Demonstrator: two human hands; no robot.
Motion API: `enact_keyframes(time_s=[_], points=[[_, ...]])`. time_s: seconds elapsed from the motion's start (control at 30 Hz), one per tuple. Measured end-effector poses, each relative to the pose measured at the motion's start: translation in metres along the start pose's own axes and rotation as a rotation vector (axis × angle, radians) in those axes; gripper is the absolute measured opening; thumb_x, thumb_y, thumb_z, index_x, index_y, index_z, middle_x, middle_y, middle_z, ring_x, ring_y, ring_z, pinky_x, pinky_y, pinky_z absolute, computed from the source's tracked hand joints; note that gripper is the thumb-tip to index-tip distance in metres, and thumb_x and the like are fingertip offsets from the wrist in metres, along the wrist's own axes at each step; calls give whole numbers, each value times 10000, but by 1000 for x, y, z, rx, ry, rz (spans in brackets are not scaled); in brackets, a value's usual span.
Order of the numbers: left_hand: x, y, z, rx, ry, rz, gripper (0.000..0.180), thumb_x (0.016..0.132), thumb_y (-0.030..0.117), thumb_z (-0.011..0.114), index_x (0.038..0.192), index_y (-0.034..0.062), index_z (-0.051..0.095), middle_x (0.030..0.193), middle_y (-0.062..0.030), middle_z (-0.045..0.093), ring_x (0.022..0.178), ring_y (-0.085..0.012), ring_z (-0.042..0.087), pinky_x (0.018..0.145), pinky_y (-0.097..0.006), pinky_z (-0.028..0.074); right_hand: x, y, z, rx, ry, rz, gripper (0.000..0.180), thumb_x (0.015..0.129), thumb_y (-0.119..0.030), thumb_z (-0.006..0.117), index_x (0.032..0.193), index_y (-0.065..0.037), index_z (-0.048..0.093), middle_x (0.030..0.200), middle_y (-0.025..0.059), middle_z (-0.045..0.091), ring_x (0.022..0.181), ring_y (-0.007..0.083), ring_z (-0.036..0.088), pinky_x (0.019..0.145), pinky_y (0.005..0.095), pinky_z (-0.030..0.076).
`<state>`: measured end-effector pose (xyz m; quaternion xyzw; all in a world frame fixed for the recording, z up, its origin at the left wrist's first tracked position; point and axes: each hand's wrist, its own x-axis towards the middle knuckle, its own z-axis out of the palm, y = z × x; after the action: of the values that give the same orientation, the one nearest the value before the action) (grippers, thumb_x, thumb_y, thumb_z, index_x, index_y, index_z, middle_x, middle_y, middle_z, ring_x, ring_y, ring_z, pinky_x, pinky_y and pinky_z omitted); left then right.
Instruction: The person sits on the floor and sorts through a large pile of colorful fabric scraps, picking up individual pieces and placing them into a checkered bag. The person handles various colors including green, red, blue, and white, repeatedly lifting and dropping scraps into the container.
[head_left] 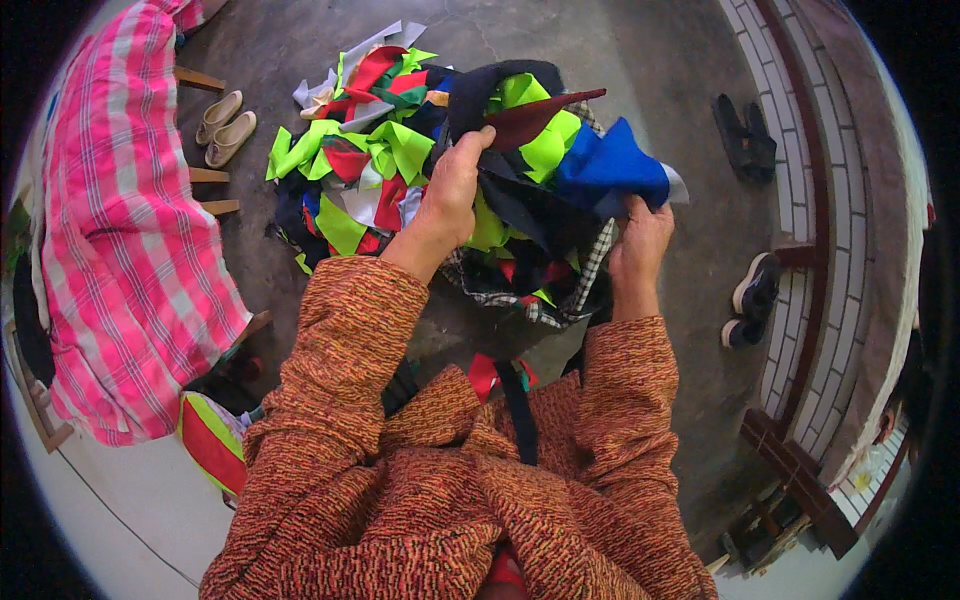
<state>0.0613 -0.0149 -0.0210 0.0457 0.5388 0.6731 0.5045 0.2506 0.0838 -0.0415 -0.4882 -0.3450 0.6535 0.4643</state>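
Observation:
A heap of fabric scraps (400, 150) in lime green, red, white and black lies on the floor in front of me. My left hand (450, 195) is closed, thumb on top, on a dark maroon fabric scrap (522, 122); black cloth (535, 205) hangs beside it. On the right, my right hand (642, 245) pinches the lower edge of a blue fabric scrap (608, 168) with a pale grey corner. Lime green scraps (550, 145) show between the two hands. Below them is black-and-white checked cloth (598, 265), partly covered by the dark pieces.
Pink checked cloth (140, 220) drapes over wooden-legged furniture at left, with beige shoes (230, 138) next to it. Black sandals (745, 140) and dark sneakers (755, 290) lie on the right, before a white-brick structure (820, 200). Red and black scraps (483, 375) rest near my lap.

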Motion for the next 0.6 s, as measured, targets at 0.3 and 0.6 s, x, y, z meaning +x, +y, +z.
enact_keyframes(time_s=[0.3,0.6], points=[[-6,23,3,13,90,137,284,897,279,491,1047,66,603,1014,-43,619,902,-156,587,817,-288,467,-2,-12,11,-98,-84,-69,196,835,27,540,1007,-33,612,937,18,618,828,88,553,735,226,451],[-1,57,-14,-175,98,159,235,856,259,539,997,86,616,931,-55,657,828,-210,631,747,-343,510,-3,-6,13,-163,-85,-184,123,822,-48,634,937,-44,593,913,7,567,830,77,513,752,215,432]])
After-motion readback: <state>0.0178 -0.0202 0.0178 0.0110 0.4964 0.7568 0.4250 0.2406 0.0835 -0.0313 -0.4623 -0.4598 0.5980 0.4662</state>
